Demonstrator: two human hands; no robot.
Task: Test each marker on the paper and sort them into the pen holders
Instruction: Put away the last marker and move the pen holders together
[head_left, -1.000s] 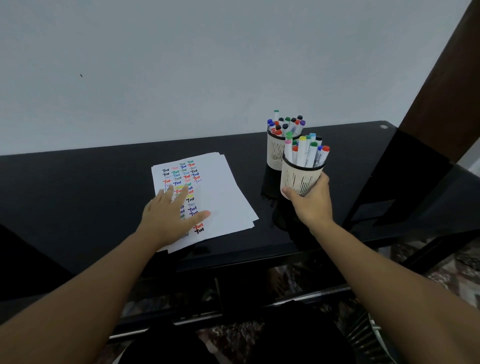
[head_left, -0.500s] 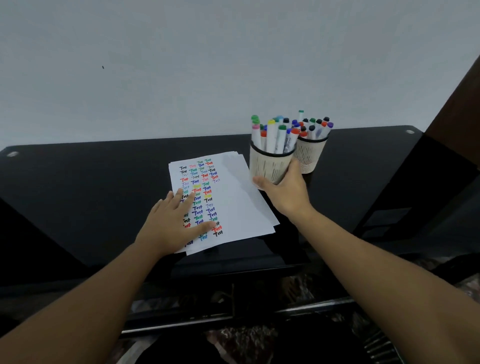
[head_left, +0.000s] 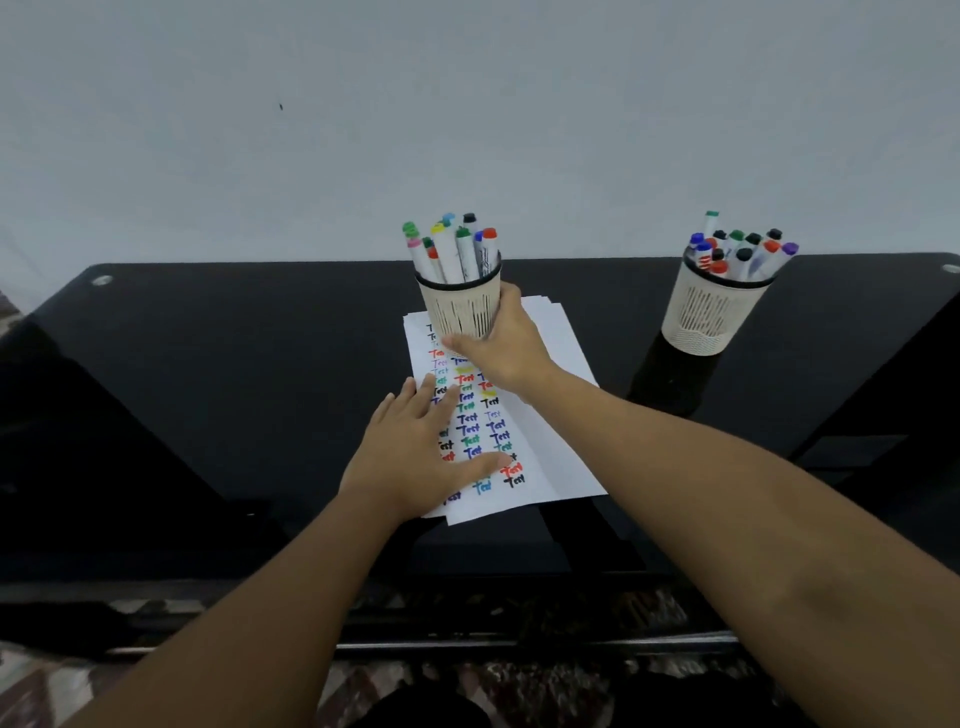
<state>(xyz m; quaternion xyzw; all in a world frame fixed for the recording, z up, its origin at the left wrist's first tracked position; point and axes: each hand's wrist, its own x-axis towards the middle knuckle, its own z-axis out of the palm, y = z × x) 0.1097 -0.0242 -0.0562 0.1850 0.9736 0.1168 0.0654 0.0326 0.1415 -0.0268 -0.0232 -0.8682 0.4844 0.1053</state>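
Observation:
A stack of white paper (head_left: 558, 364) covered with coloured "Test" marks lies on the black glass table (head_left: 234, 374). My left hand (head_left: 415, 457) presses flat on the paper, fingers spread. My right hand (head_left: 504, 348) grips a cream slotted pen holder (head_left: 460, 306) full of several markers (head_left: 457, 249), held over the paper's far end. A second cream pen holder (head_left: 711, 312) with several markers (head_left: 737, 249) stands on the table to the right.
A pale wall rises right behind the table. The table's front edge runs under my forearms, with a patterned floor below. Dark glossy surface lies left of the paper and between the two holders.
My right hand has carried the pen holder leftward, away from the second holder, to above the paper's far end. My left hand stays pressed on the paper.

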